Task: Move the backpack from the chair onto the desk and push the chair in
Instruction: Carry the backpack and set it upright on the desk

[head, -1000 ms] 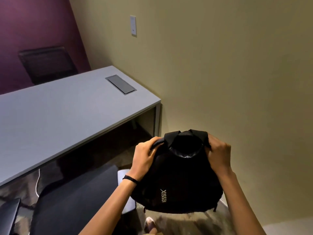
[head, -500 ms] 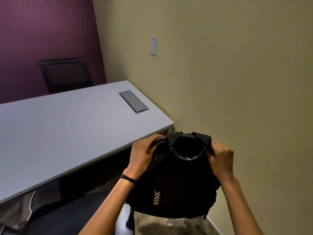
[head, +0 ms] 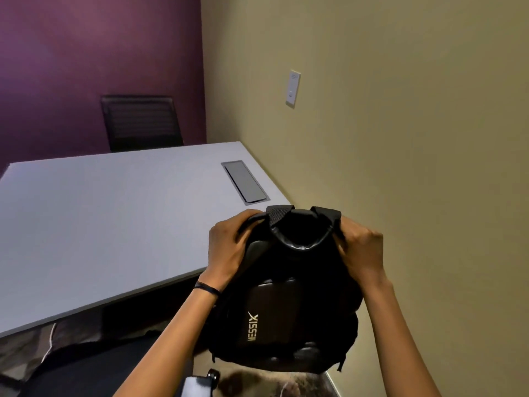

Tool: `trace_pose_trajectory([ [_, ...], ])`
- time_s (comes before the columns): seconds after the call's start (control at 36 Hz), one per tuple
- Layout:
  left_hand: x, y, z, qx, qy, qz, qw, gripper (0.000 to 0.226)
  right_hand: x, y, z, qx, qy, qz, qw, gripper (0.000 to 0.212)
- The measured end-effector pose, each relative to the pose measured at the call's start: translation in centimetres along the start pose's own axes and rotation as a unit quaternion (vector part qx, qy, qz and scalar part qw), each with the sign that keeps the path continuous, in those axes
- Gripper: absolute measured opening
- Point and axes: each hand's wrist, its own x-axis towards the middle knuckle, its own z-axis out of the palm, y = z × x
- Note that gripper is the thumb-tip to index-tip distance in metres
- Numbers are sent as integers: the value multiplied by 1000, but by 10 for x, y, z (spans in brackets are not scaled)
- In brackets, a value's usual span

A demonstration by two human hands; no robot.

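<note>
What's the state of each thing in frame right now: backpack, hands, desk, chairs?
backpack: held in the air by its top, off the chair, not on the desk
left hand: shut on the backpack
right hand: shut on the backpack
desk: bare top, cable hatch closed
near chair: not pushed in
far chair: against the desk's far edge

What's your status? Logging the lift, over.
Left hand and right hand: grip shut on black backpack. Backpack airborne beside grey desk. Desktop bare ahead.

Black backpack [head: 289,296] with gold lettering, pale grey desk [head: 100,219], purple wall [head: 86,53].
</note>
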Motion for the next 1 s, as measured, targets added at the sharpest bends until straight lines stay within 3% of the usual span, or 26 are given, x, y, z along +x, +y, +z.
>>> trace_pose_trajectory([
  [0.08, 16, -10, 7, 15, 11, -7, 1000, 25, 15, 12, 19, 6, -12, -14, 1000, 62],
  [0.22, 45, -25, 21, 63, 25, -8, 998, 22, 38, 36, 56, 44, -33, -3, 998, 34],
  [0.44, 100, -47, 40, 138, 78, -19, 987, 23, 100, 64, 101, 136, -63, -23, 988, 31],
  [0.61, 142, -56, 53, 182, 146, -15, 972, 29, 147, 87, 127, 183, -39, -51, 981, 38],
  [0.72, 170, -54, 58, 187, 190, -4, 964, 26, 180, 96, 138, 186, -23, -71, 980, 27],
  [0.78, 185, -55, 59, 193, 211, 0, 958, 23, 196, 100, 142, 195, -22, -82, 977, 35],
  [1.0, 245, -75, 68, 202, 213, 4, 956, 17, 248, 110, 168, 199, -14, -81, 977, 37],
])
